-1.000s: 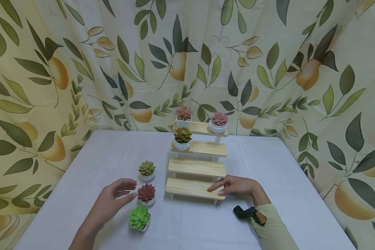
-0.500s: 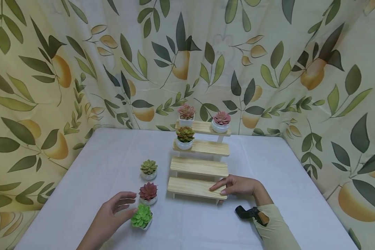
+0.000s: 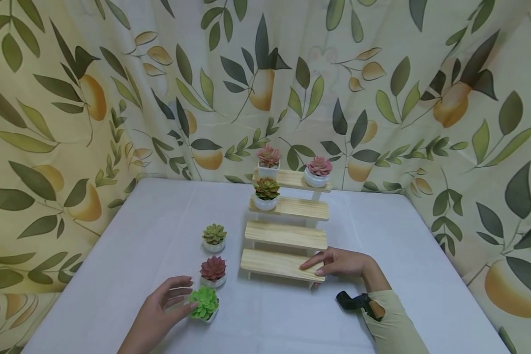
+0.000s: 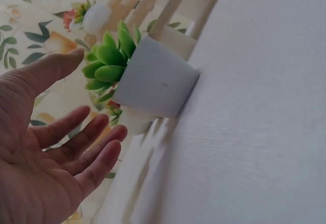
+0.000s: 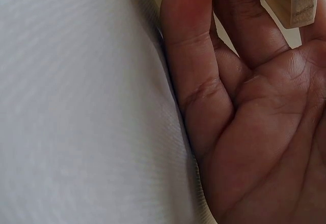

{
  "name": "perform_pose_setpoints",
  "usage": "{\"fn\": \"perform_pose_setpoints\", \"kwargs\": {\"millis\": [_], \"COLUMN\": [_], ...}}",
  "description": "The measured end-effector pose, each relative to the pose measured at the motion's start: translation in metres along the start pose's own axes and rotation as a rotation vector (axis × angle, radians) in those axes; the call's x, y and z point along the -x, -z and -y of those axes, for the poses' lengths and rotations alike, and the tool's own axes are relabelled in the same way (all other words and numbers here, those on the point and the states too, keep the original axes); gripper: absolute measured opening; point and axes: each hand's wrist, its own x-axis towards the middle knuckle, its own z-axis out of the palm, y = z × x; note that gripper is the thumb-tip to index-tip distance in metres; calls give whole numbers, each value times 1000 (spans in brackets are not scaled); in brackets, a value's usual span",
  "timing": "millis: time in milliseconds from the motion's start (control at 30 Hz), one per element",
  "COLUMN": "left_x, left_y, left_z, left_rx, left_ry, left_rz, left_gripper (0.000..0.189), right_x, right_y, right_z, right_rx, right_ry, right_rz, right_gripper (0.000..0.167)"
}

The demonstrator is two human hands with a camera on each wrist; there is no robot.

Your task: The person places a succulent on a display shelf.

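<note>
My left hand [image 3: 159, 309] is beside a bright green potted succulent [image 3: 205, 302], thumb and fingers spread apart. In the left wrist view a gap shows between the fingertips and its white square pot [image 4: 158, 79]. Behind it stand a dark red potted succulent [image 3: 213, 270] and an olive-green one [image 3: 214, 237], in a row. My right hand [image 3: 345, 264] grips the right end of the lowest step of a four-tier wooden stand [image 3: 270, 263]. Its index finger and thumb lie on top, with other fingers below; in the right wrist view the plank's end [image 5: 300, 5] shows between the fingers.
On the stand's top tier are two pink potted succulents [image 3: 318, 172]; a green-brown one [image 3: 266, 193] sits at the left of the tier below. A white cloth covers the table [image 3: 168, 221]. A patterned curtain [image 3: 292, 88] hangs behind. A black wrist strap [image 3: 356, 301] is on the right wrist.
My left hand has moved toward the front, from beside the dark red succulent to the bright green one. The right hand keeps its grip on the stand. The whole head view has shifted slightly.
</note>
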Motion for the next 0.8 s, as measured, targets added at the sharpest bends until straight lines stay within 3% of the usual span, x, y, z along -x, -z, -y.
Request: {"fn": "perform_pose_setpoints", "kwargs": {"millis": [500,800], "left_x": [4,6], "left_y": [-6,-12], "left_z": [11,22], "left_rx": [45,85], "left_ry": [90,45], "left_rz": [-7,60], "left_gripper": [60,70], "right_x": [0,0], "right_y": [1,1], "right_z": [0,1], "right_rx": [-13,-33], "right_ry": [5,22], "right_rz": [12,24], "right_gripper": [34,34]}}
